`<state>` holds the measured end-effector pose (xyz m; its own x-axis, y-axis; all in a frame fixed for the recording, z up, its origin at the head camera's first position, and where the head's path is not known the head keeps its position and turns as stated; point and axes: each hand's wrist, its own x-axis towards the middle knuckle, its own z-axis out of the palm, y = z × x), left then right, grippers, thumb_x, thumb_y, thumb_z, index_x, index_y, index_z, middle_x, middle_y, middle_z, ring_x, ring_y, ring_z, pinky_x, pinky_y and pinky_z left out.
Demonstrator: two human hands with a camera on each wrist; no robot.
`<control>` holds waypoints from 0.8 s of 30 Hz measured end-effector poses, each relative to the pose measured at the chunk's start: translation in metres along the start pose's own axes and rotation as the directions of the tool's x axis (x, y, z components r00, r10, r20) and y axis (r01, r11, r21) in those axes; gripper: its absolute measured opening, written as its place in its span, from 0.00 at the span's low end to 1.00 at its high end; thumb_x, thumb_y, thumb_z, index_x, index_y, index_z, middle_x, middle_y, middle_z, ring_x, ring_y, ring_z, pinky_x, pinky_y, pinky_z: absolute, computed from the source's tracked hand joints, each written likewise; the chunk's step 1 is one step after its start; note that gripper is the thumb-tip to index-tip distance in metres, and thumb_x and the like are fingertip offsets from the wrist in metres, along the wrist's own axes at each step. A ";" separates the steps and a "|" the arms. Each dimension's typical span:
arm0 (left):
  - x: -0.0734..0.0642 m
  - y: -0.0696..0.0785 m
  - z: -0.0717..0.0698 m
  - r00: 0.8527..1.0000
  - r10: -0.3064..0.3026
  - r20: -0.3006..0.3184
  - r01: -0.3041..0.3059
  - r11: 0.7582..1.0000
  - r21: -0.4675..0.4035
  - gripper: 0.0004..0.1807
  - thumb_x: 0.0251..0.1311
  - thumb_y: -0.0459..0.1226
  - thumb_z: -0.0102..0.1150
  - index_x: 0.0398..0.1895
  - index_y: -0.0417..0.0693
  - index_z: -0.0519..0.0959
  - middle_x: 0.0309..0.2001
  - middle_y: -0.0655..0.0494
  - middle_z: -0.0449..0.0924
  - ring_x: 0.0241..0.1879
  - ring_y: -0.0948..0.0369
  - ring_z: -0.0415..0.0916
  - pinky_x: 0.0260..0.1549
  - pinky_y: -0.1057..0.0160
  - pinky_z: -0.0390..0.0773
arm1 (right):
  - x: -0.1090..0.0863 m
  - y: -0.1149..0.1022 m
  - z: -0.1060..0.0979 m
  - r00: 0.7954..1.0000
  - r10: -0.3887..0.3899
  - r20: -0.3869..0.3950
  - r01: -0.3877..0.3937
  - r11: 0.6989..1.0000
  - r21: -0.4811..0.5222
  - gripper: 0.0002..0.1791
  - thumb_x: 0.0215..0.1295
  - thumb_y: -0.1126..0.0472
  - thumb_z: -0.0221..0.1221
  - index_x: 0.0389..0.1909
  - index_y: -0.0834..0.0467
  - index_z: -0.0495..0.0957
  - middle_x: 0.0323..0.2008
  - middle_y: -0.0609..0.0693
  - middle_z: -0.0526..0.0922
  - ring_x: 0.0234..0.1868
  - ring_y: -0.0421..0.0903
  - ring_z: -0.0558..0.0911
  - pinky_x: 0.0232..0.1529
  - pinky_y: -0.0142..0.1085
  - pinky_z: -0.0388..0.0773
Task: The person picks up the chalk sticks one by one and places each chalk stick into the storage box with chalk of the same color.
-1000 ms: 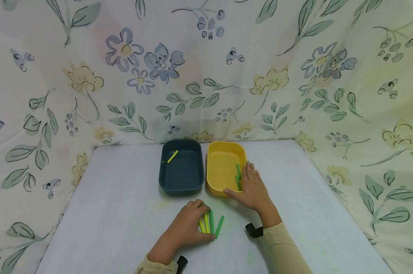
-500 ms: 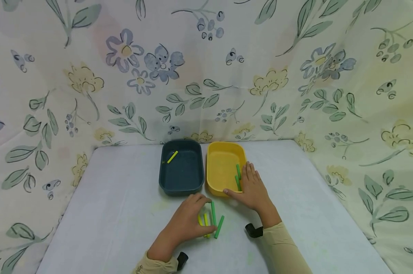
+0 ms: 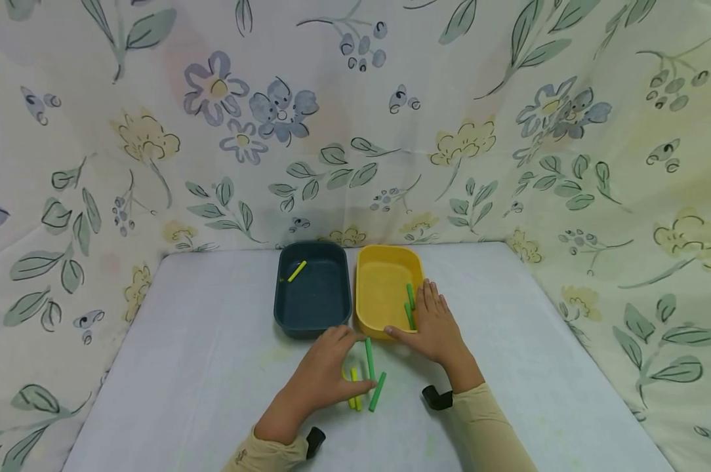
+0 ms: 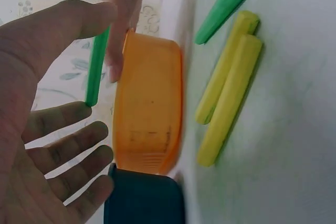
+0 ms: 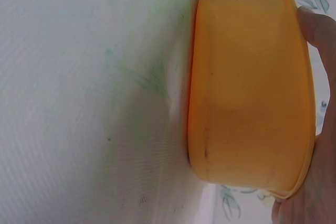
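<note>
My left hand [image 3: 323,370] pinches a green chalk stick [image 4: 97,69] by its two ends, between thumb and index finger, above the table. The other left fingers stay spread. Below lie two yellow chalk sticks [image 4: 231,100], side by side, and another green chalk stick [image 3: 377,392]. My right hand [image 3: 438,328] rests on the right near corner of the yellow tub [image 5: 252,87], fingers straight along its side and thumb on the near rim. Two green chalk sticks [image 3: 410,316] lie inside that tub.
A dark blue tub [image 3: 314,314] stands just left of the yellow one, with a yellow chalk stick [image 3: 297,271] in it. White cloth [image 3: 202,354] with faint green smudges covers the table. Behind hangs a floral curtain [image 3: 355,98].
My left hand has lifted the green chalk stick off the table, away from the others, and moved it slightly forward toward the tubs. The right hand has stayed in place.
</note>
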<state>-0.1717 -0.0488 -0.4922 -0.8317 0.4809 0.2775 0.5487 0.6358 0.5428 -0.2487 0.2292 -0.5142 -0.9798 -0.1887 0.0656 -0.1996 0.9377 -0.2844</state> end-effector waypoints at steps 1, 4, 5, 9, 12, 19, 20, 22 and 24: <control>0.001 0.000 0.000 1.000 0.003 -0.008 -0.003 1.000 0.005 0.41 0.52 0.60 0.80 0.65 0.52 0.81 0.58 0.54 0.81 0.58 0.58 0.76 0.60 0.49 0.80 | 0.000 0.000 0.000 1.000 -0.001 0.000 0.001 1.000 0.000 0.75 0.59 0.13 0.52 0.85 0.68 0.41 0.87 0.63 0.37 0.88 0.60 0.39 0.86 0.57 0.41; 0.004 -0.001 0.000 0.999 0.014 -0.038 -0.014 1.000 0.021 0.41 0.52 0.61 0.80 0.66 0.51 0.81 0.59 0.54 0.81 0.61 0.55 0.75 0.62 0.47 0.79 | -0.001 0.000 -0.001 1.000 -0.005 -0.003 0.005 1.000 -0.002 0.75 0.60 0.14 0.53 0.85 0.69 0.42 0.86 0.63 0.38 0.88 0.60 0.39 0.86 0.57 0.41; 0.005 -0.002 0.000 0.999 0.018 -0.048 -0.017 0.999 0.028 0.42 0.52 0.61 0.80 0.66 0.51 0.81 0.59 0.54 0.81 0.62 0.54 0.75 0.63 0.46 0.78 | -0.001 0.000 -0.001 1.000 -0.008 -0.004 0.008 1.000 -0.002 0.75 0.60 0.14 0.53 0.85 0.69 0.42 0.86 0.64 0.38 0.88 0.60 0.39 0.86 0.58 0.41; 0.009 -0.004 -0.003 0.997 0.016 -0.076 -0.012 0.999 0.046 0.42 0.52 0.61 0.80 0.66 0.51 0.81 0.60 0.54 0.80 0.63 0.53 0.75 0.64 0.46 0.78 | -0.002 -0.001 -0.002 1.000 -0.018 -0.017 0.018 1.000 0.010 0.74 0.60 0.15 0.55 0.84 0.70 0.43 0.86 0.65 0.39 0.88 0.61 0.40 0.86 0.58 0.42; 0.011 -0.005 -0.004 0.996 0.012 -0.087 -0.008 0.999 0.046 0.42 0.52 0.60 0.80 0.67 0.50 0.81 0.60 0.54 0.80 0.64 0.52 0.75 0.64 0.45 0.78 | -0.003 -0.002 -0.002 1.000 -0.021 -0.020 0.022 1.000 0.014 0.74 0.60 0.15 0.55 0.84 0.70 0.43 0.86 0.65 0.39 0.88 0.61 0.41 0.85 0.59 0.43; 0.018 -0.010 -0.007 0.993 0.026 -0.114 -0.023 0.999 0.030 0.42 0.52 0.57 0.82 0.67 0.48 0.81 0.58 0.49 0.82 0.61 0.49 0.76 0.61 0.44 0.77 | -0.004 -0.003 -0.002 1.000 -0.010 -0.009 0.010 1.000 0.003 0.75 0.59 0.14 0.54 0.84 0.70 0.42 0.86 0.64 0.38 0.88 0.61 0.40 0.86 0.58 0.42; 0.019 -0.011 -0.007 0.993 0.028 -0.117 -0.024 0.999 0.035 0.42 0.52 0.57 0.82 0.67 0.48 0.81 0.57 0.49 0.82 0.60 0.49 0.76 0.61 0.44 0.78 | -0.003 -0.003 -0.002 1.000 -0.012 -0.012 0.012 1.000 0.003 0.75 0.59 0.15 0.54 0.84 0.70 0.42 0.86 0.65 0.39 0.88 0.61 0.40 0.86 0.59 0.42; 0.022 -0.012 -0.007 0.992 0.031 -0.123 -0.027 0.999 0.039 0.42 0.52 0.57 0.82 0.67 0.47 0.81 0.57 0.49 0.82 0.59 0.49 0.76 0.60 0.44 0.78 | -0.003 -0.003 -0.003 1.000 -0.017 -0.015 0.017 1.000 0.005 0.74 0.60 0.15 0.55 0.84 0.70 0.43 0.86 0.65 0.39 0.88 0.62 0.40 0.85 0.59 0.42; 0.025 -0.013 -0.007 0.992 0.029 -0.123 -0.024 0.999 0.042 0.42 0.52 0.57 0.82 0.67 0.47 0.81 0.56 0.48 0.82 0.59 0.49 0.76 0.59 0.44 0.78 | -0.003 -0.004 -0.003 1.000 -0.018 -0.016 0.018 1.000 0.004 0.74 0.60 0.16 0.55 0.84 0.70 0.43 0.86 0.65 0.39 0.88 0.62 0.41 0.85 0.59 0.43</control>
<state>-0.1999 -0.0493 -0.4865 -0.8194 0.4217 0.3883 0.5719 0.6486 0.5022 -0.2449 0.2269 -0.5107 -0.9758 -0.2012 0.0856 -0.2175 0.9328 -0.2872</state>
